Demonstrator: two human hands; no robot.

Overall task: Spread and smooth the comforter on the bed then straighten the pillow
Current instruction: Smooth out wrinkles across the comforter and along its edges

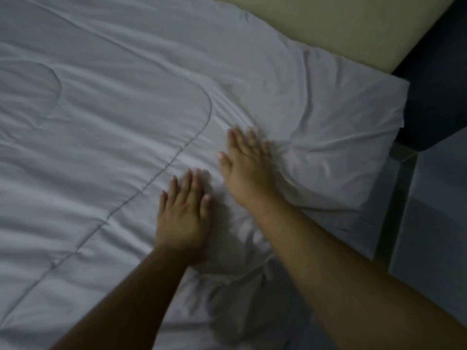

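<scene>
The white comforter covers the bed from the centre out to 9 o'clock, still creased, with a curved stitched seam running from centre toward 7 o'clock. The white pillow lies at 2 to 3 o'clock, against the pale headboard at 1 o'clock. The left hand, just below centre, lies flat and released with fingers spread on the comforter; the right hand, beside it at centre, presses flat and ungripped against the pillow's near edge.
</scene>
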